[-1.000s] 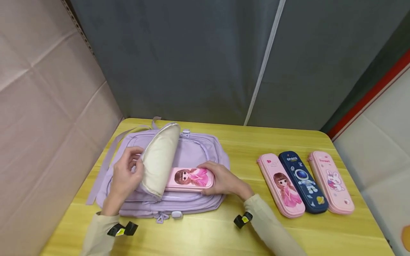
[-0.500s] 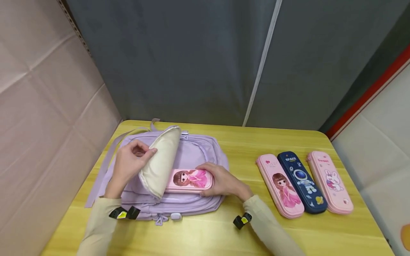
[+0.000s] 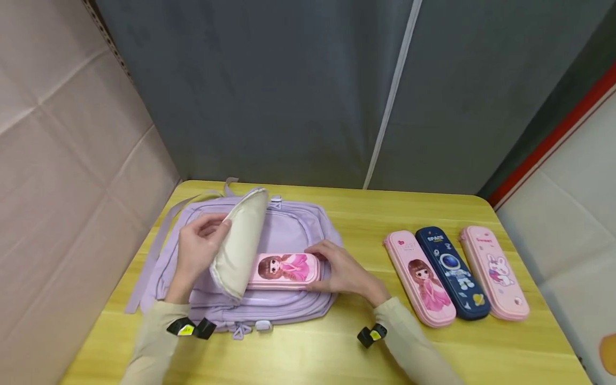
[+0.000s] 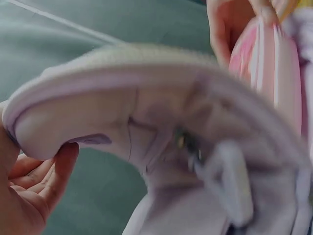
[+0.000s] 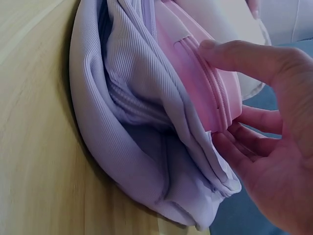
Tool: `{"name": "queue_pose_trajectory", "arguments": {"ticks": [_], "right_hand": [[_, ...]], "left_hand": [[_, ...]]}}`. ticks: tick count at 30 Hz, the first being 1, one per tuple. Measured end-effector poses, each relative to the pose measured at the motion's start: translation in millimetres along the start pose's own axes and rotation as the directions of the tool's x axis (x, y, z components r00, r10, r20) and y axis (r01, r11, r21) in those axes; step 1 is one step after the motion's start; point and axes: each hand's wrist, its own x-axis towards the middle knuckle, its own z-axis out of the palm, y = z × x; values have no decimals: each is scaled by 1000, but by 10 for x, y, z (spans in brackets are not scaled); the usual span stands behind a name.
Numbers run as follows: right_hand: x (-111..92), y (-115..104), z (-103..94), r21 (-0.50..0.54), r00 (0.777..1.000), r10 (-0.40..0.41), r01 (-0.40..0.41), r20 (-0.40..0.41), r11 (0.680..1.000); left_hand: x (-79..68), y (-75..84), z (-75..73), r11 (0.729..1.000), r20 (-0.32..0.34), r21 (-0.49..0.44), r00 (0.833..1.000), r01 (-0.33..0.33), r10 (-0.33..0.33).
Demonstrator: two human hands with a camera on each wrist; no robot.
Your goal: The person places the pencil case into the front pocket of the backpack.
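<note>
A lilac backpack (image 3: 289, 224) lies flat on the table with its front flap folded back, the cream lining (image 3: 243, 243) showing. The left hand (image 3: 199, 248) pinches the flap's edge and holds it up; in the left wrist view, thumb and fingers lie on either side of that edge. A pink pencil case (image 3: 286, 271) with a doll print lies across the backpack, its left end hidden under the flap. My right hand (image 3: 344, 272) holds its right end. The right wrist view shows the thumb on the zip side (image 5: 210, 78) and the fingers at the end.
Right of the backpack lie a pink doll-print pencil case (image 3: 421, 278), a navy astronaut one (image 3: 454, 272) and a pink rabbit one (image 3: 495, 272), side by side. A strap (image 3: 154, 262) trails at the left. A grey curtain (image 3: 289, 96) hangs behind the table (image 3: 298, 358).
The left hand first shifted its hold further onto the flap's edge, and still holds it up. My right hand has slid slightly right on the pencil case, its fingers more arched. The case stays nearly in place.
</note>
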Motion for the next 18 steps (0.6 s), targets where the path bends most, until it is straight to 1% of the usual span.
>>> {"name": "queue_pose_trajectory", "arguments": {"ticks": [4, 7, 10, 14, 18], "right_hand": [[58, 3, 62, 5, 999, -34, 34, -10, 999], [112, -10, 101, 5, 998, -61, 61, -8, 998], [168, -35, 124, 16, 998, -59, 59, 8, 998], [242, -69, 148, 23, 998, -31, 30, 47, 999], [292, -86, 177, 20, 998, -29, 28, 60, 999]], "left_hand": [[-45, 50, 71, 998, 33, -62, 999, -17, 19], [-61, 70, 106, 996, 44, -84, 999, -20, 24], [-62, 74, 118, 995, 24, -104, 1000, -7, 9], [-62, 49, 102, 993, -20, -118, 1000, 1, -4], [-64, 22, 107, 989, -27, -146, 1000, -6, 2]]}}
